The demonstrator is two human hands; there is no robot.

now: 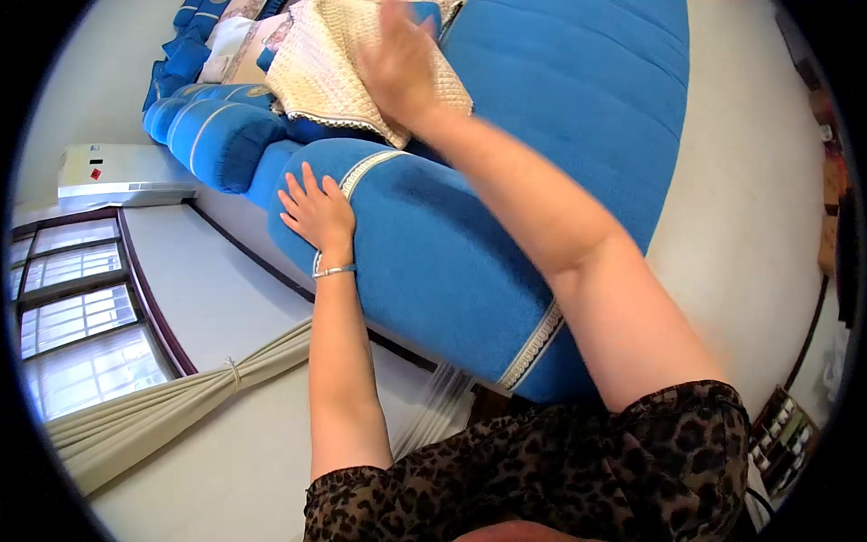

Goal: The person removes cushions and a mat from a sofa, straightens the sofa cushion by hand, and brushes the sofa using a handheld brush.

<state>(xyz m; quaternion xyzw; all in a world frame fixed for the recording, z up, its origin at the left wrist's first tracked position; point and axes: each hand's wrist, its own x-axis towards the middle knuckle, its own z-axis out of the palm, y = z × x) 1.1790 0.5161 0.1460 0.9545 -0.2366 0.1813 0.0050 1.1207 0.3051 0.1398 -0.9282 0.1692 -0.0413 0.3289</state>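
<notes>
I watch through a single wide view, worn on the person's head, looking forward and steeply down over the patterned top (533, 461), which fills the near edge closest to the lens. Both forearms reach away from me, toward the blue sofa (433, 244). Its near end sits close below the camera, while the cushions (188, 56) at far left look much smaller. The frame lies aslant, with the window (86, 312) at left and pale floor (722, 199) at right. A dark round border cuts off the corners, and lines bow toward the rim.
</notes>
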